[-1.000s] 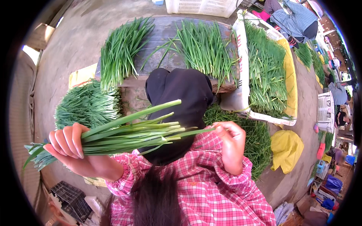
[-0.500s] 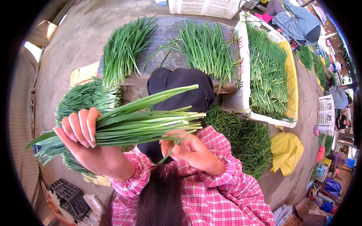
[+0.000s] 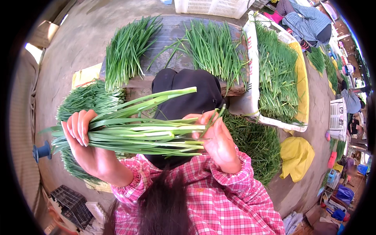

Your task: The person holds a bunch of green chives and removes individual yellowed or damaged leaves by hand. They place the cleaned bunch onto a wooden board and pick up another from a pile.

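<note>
A bunch of garlic chives (image 3: 149, 135) lies crosswise above my lap, leaf tips to the left and pale cut ends to the right. My left hand (image 3: 92, 150) is wrapped round its leafy part. By the cut ends, my right hand (image 3: 221, 143) is closed, pinching a loose chive leaf (image 3: 220, 114) between thumb and fingers. Beyond my knees, two heaps of chives, one on the left (image 3: 127, 55) and one on the right (image 3: 215, 53), rest on a low dark board (image 3: 170, 29).
A white crate (image 3: 253, 58) of chives stands right of the board. Loose greens (image 3: 252, 150) cover the floor by my right side; stacked chives (image 3: 78, 107) lie left. Yellow sheeting (image 3: 296, 158), a blue spool (image 3: 42, 151) and a black crate (image 3: 72, 203) sit around. Another person (image 3: 309, 23) bends at upper right.
The bunch has shifted slightly and its cut ends have fanned apart. My right hand has moved right and up from beneath the bunch to its cut ends, with the loose leaf.
</note>
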Demonstrator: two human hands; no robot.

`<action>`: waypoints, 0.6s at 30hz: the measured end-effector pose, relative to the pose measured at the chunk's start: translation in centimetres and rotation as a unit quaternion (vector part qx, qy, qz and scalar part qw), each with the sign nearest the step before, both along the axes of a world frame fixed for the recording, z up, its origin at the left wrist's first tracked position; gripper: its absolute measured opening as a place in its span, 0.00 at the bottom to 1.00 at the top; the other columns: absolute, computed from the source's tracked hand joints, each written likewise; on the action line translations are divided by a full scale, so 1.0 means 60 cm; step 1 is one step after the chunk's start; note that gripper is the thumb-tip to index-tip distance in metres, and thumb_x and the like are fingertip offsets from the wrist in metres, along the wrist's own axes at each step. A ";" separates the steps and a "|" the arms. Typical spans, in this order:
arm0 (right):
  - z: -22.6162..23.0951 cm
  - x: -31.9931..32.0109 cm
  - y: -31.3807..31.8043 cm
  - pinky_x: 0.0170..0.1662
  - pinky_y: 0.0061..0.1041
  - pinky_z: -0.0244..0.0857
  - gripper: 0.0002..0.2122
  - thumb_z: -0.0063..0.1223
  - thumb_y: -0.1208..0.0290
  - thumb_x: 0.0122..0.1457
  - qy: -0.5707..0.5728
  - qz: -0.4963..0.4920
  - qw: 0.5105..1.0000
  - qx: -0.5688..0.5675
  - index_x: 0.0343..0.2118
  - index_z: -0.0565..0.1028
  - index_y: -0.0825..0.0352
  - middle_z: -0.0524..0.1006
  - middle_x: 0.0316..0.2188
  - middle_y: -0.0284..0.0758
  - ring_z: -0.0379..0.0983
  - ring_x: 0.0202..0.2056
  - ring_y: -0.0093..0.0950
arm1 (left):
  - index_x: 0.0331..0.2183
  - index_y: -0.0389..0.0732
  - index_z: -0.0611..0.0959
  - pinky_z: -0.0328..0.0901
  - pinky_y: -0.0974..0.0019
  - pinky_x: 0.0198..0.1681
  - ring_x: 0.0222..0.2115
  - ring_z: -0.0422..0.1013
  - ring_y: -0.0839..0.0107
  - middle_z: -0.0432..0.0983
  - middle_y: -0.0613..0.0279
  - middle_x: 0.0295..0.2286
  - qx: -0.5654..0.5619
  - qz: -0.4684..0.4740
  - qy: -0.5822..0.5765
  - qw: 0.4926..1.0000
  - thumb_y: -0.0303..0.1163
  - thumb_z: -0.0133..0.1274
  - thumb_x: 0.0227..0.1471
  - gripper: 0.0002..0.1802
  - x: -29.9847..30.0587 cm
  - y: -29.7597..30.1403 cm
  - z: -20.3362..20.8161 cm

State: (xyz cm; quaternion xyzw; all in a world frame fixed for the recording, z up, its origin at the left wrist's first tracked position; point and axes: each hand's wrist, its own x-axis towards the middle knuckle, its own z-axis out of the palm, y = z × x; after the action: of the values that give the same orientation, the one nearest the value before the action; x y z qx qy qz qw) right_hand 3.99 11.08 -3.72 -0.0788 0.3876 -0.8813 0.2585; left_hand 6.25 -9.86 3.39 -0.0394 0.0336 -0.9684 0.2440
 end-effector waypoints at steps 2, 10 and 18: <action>0.015 0.006 -0.005 0.29 0.13 0.52 0.21 0.26 0.50 0.54 0.017 0.050 0.998 0.019 0.39 0.58 0.63 0.64 0.40 0.38 0.58 0.26 0.16 | 0.13 0.44 0.55 0.51 0.74 0.23 0.12 0.46 0.78 0.48 0.69 0.10 -0.009 -0.003 0.003 1.000 0.30 0.31 0.52 0.18 -0.003 0.009 0.003; 0.040 0.014 0.015 0.30 0.17 0.58 0.11 0.40 0.70 0.53 -0.082 0.133 0.987 -0.035 0.38 0.62 0.70 0.66 0.30 0.33 0.63 0.30 0.20 | 0.13 0.44 0.55 0.50 0.74 0.22 0.13 0.46 0.78 0.48 0.69 0.10 -0.028 0.003 0.009 1.000 0.30 0.31 0.52 0.18 -0.006 0.019 0.005; 0.032 0.013 0.039 0.24 0.14 0.52 0.10 0.43 0.74 0.50 -0.035 0.121 0.990 0.061 0.36 0.64 0.71 0.64 0.19 0.29 0.59 0.20 0.17 | 0.12 0.44 0.56 0.51 0.75 0.23 0.12 0.47 0.78 0.49 0.69 0.10 -0.033 -0.025 0.016 0.999 0.31 0.31 0.53 0.18 -0.004 0.016 0.008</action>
State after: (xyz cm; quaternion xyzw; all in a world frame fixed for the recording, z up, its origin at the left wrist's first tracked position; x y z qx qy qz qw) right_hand 4.77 13.39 -1.81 -0.0781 0.4190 -0.8204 0.3812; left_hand 6.04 -8.90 3.88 -0.0621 0.0069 -0.9740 0.2177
